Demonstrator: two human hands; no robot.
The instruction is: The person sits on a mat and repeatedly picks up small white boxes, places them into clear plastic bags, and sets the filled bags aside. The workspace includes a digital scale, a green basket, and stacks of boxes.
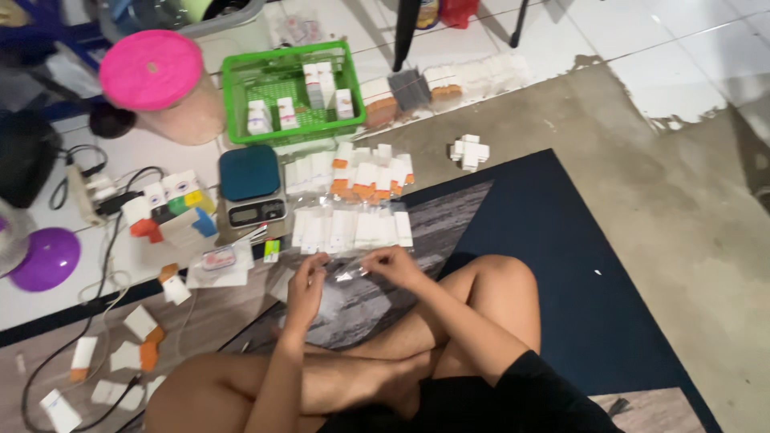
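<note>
Your left hand (305, 282) and right hand (395, 265) both pinch a small clear bag (350, 273), fingers closed on its ends, stretched flat above your crossed legs. More flat packets (349, 228) lie near, beside the scale (252, 186).

The person sits cross-legged on a mat (593, 305), both hands out in front over it: left hand (307, 287) to the left, right hand (399, 266) to the right, a small clear packet (350, 273) between them. Just beyond the hands lies a row of flat packets (350, 229), and farther off a cluster of small boxes (369, 172). Left of these stands a scale (252, 186); behind it, a basket (233, 88) with boxes in it. Left of the basket stands a lidded jar (160, 84)
</note>
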